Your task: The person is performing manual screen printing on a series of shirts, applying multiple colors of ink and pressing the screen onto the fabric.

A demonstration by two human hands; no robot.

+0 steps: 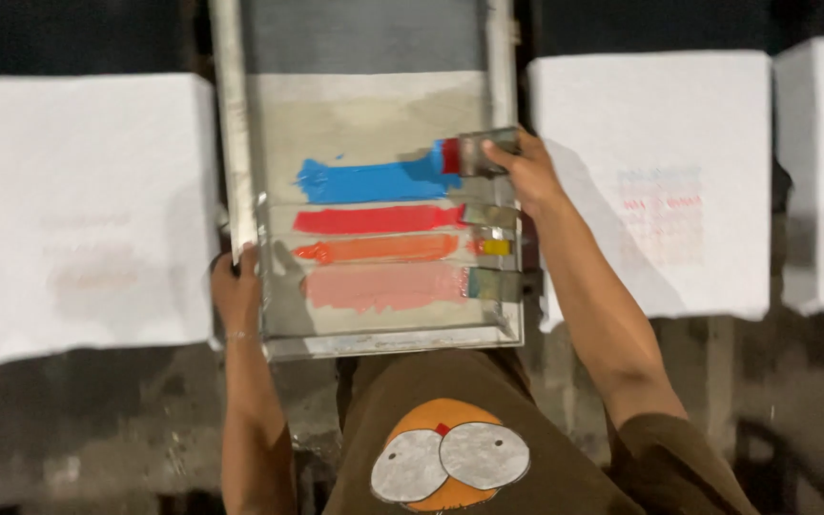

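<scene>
Gripping a small metal-bladed squeegee (484,153) at the far right corner of a metal-framed printing screen (234,143), the person's right hand (525,170) closes its fingers over the tool's outer end, while the blade's red-tipped inner end sits just where a broad blue ink stripe (374,180) stops. The stripe runs away from that hand toward the person's left, its long axis crosswise to the body and square to the frame's long rails, so the ink lies straight inboard of the fingers rather than nearer or farther from the body. Below the held tool, closer to the person, three more small squeegees (493,246) rest against the right rail, each at the right end of its own band: a red ink stripe (379,219), an orange ink stripe (383,249) and a wide pale pink ink stripe (385,286). All four bands lie parallel, stacked from the right hand back toward the waist. The left hand (237,286) is clamped on the frame's left rail near the close corner, fingers wrapped round the edge, well apart from the tools; the right hand is plainly the nearer one to every squeegee. White fabric panels flank the screen: one with a faint printed design (665,162) just beyond the right wrist, another (78,210) beyond the left hand, both lying flat on the dark work table (97,420).
</scene>
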